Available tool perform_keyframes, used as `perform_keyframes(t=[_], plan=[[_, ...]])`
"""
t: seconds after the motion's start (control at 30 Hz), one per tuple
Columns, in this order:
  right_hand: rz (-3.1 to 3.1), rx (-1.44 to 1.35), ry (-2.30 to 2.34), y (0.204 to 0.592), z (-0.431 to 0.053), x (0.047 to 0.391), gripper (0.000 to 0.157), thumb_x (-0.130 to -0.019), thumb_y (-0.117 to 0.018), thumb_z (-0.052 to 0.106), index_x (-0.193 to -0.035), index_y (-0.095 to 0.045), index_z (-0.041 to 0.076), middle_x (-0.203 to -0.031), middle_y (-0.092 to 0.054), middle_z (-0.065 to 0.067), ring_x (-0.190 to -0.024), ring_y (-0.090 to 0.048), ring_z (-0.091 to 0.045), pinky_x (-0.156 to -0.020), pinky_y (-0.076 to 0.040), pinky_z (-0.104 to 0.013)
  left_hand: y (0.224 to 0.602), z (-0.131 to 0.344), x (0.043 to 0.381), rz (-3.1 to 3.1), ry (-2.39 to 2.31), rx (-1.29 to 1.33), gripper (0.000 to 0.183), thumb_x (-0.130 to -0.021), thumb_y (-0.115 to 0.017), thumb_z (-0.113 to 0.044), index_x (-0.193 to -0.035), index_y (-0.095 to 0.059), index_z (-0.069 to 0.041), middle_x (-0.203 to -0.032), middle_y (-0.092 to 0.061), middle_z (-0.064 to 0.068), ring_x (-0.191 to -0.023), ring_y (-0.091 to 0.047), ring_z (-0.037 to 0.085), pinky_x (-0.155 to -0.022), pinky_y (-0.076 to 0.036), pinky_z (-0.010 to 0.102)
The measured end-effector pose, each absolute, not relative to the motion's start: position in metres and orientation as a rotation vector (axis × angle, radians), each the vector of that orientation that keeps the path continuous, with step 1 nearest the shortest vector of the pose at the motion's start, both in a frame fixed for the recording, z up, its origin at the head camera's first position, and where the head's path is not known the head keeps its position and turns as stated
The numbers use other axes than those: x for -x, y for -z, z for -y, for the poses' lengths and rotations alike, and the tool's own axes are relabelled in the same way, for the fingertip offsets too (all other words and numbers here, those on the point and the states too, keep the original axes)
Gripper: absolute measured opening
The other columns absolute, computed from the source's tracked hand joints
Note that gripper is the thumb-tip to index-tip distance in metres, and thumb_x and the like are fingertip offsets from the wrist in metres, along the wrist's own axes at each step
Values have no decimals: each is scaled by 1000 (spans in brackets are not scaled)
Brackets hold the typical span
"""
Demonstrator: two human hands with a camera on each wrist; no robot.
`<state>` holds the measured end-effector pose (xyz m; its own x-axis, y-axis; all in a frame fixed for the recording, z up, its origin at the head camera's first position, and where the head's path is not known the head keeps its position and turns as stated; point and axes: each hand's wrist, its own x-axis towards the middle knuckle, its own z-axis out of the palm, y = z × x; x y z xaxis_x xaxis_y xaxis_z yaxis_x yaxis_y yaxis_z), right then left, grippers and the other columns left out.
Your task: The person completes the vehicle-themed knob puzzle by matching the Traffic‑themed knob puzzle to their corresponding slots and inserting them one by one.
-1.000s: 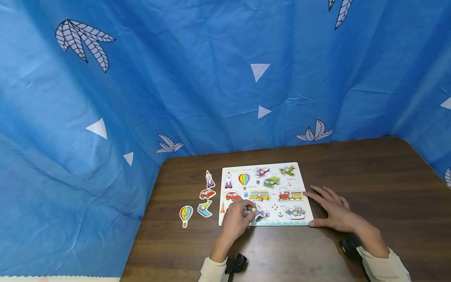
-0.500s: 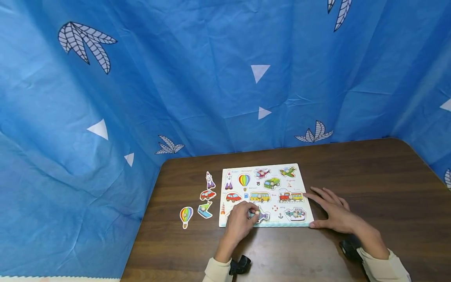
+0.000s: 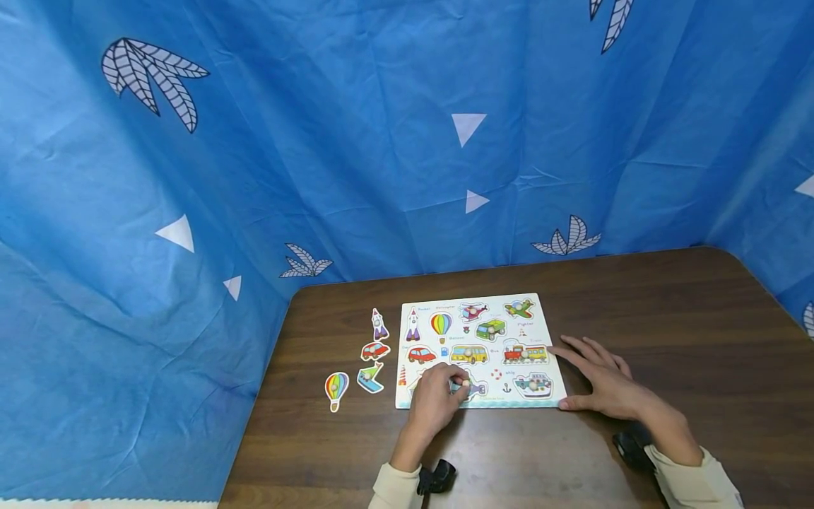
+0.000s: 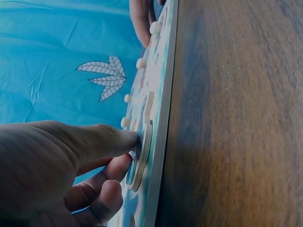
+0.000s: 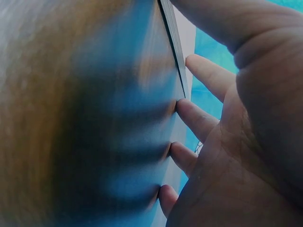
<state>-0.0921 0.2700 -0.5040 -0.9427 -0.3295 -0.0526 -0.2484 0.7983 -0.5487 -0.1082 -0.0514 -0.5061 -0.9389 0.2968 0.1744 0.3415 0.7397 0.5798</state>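
A white peg puzzle board (image 3: 439, 403) with vehicle pictures lies on the table. Over its lower middle, my left hand (image 3: 432, 399) pinches the knob of a bluish-purple puzzle piece (image 3: 480, 389) between thumb and fingers. In the left wrist view this piece (image 4: 147, 137) lies against the board face, its edge standing proud; whether it sits in a recess I cannot tell. My right hand (image 3: 604, 382) spreads its fingers at the board's right edge, thumb at the lower right corner. Fitted pieces near the hands include a ship (image 3: 533, 385), a train (image 3: 524, 353) and a yellow bus (image 3: 469, 354).
Left of the board lie a loose rocket piece (image 3: 379, 325), a red car piece (image 3: 375, 350), a blue-green boat-like piece (image 3: 369, 378) and a balloon piece (image 3: 335, 389). The brown table (image 3: 674, 318) extends to the right. A blue curtain (image 3: 407, 177) hangs behind.
My left hand has shifted slightly right with the bluish-purple piece, which now lies flatter over the board's lower middle. The right hand stays at the board's edge.
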Motion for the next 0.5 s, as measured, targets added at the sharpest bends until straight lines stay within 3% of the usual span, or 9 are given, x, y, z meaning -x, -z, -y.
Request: perform_keyframes(t=[0.5], plan=[[-2836,461,848,504,-271,92,91,-73,-82,55,-148,-43,22,-157,-28,-22,-140,-18,-57,-93,-21,-75,511,44,106,2846,899,454,12,-77,-82,-13,-85,-74,-16,-76,-65,-5,-68,-53,1,-61,-42,19]])
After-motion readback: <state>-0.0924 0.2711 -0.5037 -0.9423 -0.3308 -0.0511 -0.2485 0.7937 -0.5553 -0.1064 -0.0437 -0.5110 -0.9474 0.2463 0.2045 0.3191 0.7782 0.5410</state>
